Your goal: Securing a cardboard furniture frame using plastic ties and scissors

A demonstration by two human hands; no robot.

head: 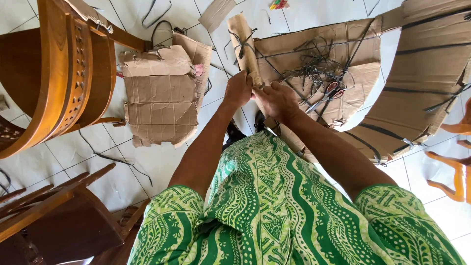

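Over the white tiled floor (162, 162), just beyond the green patterned shirt, both hands meet on a rolled strip of brown cardboard (244, 46) tied with dark cord near its far end. Left hand (237, 90) is clenched round the roll's near end; right hand (276, 100) grips it just beside, the two touching. I'd judge the roll light and fairly stiff along its length, yet easy to crush or kink — best held low and firmly, where the hands already are, not by the cord. To the right lies a flat cardboard sheet (360, 73) carrying a tangle of dark cord (316, 66) and red-handled scissors (329, 93); a wooden chair (59, 73) stands far left
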